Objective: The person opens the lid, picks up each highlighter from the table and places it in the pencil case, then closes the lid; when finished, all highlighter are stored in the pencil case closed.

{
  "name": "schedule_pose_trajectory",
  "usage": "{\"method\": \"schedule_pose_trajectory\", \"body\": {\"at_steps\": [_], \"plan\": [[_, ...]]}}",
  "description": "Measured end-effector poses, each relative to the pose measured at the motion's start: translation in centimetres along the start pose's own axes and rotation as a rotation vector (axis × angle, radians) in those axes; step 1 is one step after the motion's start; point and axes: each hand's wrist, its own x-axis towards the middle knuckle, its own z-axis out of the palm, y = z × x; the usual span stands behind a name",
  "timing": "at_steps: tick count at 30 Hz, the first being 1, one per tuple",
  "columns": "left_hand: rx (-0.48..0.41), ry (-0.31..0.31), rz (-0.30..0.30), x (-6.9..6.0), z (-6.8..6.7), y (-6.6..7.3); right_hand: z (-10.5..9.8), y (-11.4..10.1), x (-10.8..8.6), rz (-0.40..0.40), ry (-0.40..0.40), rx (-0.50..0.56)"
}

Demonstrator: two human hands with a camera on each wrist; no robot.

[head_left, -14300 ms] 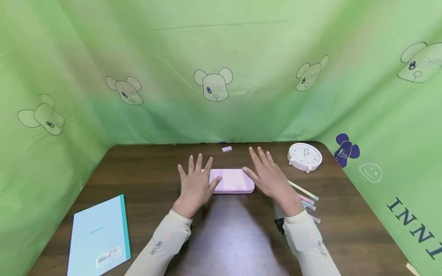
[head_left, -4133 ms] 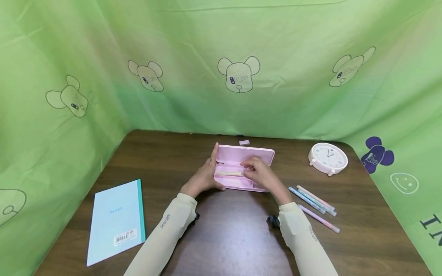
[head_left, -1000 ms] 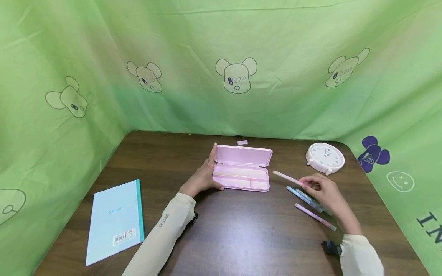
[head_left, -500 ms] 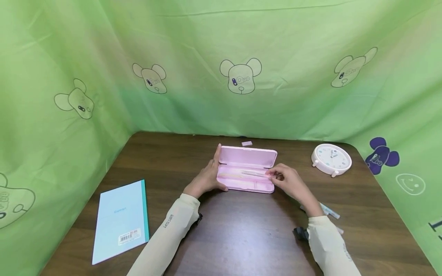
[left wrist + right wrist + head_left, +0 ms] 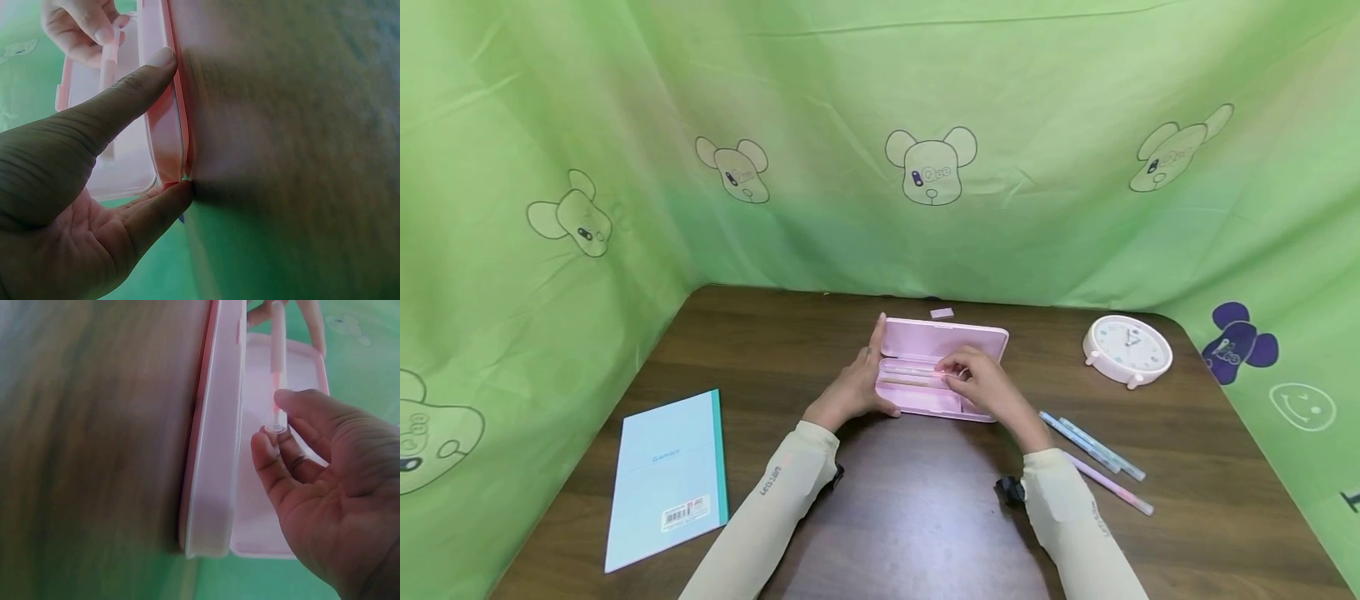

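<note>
Pen (image 5: pixel 279 353): over the case (image 5: pixel 925 401), toward its hinge edge; whether it touched, we couldn't tell.
Right hand (image 5: pixel 987 385): we saw it pinching the pen's right end.
Left hand (image 5: pixel 852 387): clamped on the case's left edge, thumb at the front.
Desk (image 5: pixel 917 525): bore the open case toward its far edge.
Handling: we judged the pen light, stiff, apt to roll, best held mid-barrel; the light case wanted steadying.

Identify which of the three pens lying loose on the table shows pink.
The pink-and-purple pen, lowest of the three in the head view; the middle pen and the uppermost pen are both blue.
</note>
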Motion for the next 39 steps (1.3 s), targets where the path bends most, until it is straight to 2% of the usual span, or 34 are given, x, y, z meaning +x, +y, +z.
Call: {"method": "schedule_pose_trajectory", "body": {"at_steps": [3, 10, 14, 19, 24, 30, 35, 39], "plan": [[0.001, -0.001, 0.009, -0.6, -0.2, 1.2, 0.1, -0.1, 0.1, 0.021, -0.003, -0.024], [-0.001, -0.008, -0.011, 1.4, 1.6, -1.4, -0.6, -0.2, -0.5, 0.059, 0.027, -0.081], [0.004, -0.013, -0.025, 1.2, 1.7, -0.9, -1.2, 0.2, -1.4, 0.026, 0.053, -0.117], [0.008, -0.013, -0.009, 0.6, 1.2, 0.0, -2.8, 0.7, -3.3, 0.018, 0.089, -0.152], [0.000, -0.007, -0.004, 0.1, 0.5, 0.6, -5.0, 1.6, -5.8, 0.080, 0.113, -0.205], [-0.008, -0.030, 0.026, -0.4, -0.1, 1.4, -8.2, 3.2, -10.4, 0.116, 0.177, -0.295], [-0.015, -0.005, 0.049, -0.6, -0.2, 1.0, -10.6, 4.4, -14.2, 0.129, 0.237, -0.361], [-0.016, 0.009, 0.061, -0.4, -0.1, 0.4, -12.4, 5.3, -16.9, 0.204, 0.225, -0.361]]}}
